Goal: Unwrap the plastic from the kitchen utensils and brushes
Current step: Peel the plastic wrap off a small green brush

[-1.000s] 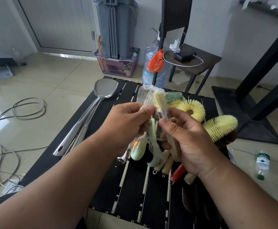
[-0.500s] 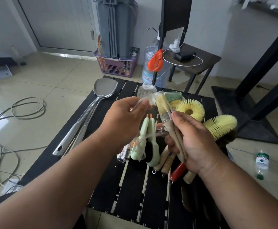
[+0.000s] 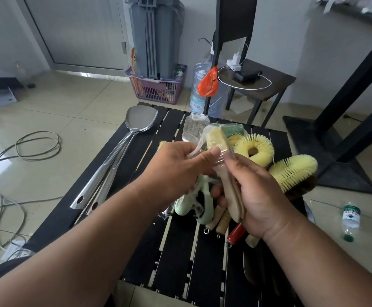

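Above the black bench (image 3: 176,258), the right hand (image 3: 258,196) curled its grip round the wooden brush (image 3: 224,173) while the left hand (image 3: 180,167) pinched the plastic wrap (image 3: 200,145) at the brush's head.

A low black slatted table (image 3: 176,258) stands on a pale tiled floor (image 3: 74,111). Along its left side lie two polished steel spatulas (image 3: 116,158), handles toward the viewer; at its far edge lies a clear-wrapped utensil (image 3: 192,127) beside a green sponge (image 3: 233,129), with two yellow ring brushes (image 3: 254,149) at right and, at centre, pale green brushes (image 3: 207,204), wooden handles (image 3: 221,222) and a red handle (image 3: 236,233). On the floor lie looped cables (image 3: 36,145), a purple basket (image 3: 156,87), a water jug (image 3: 199,94) and a small bottle (image 3: 350,219).
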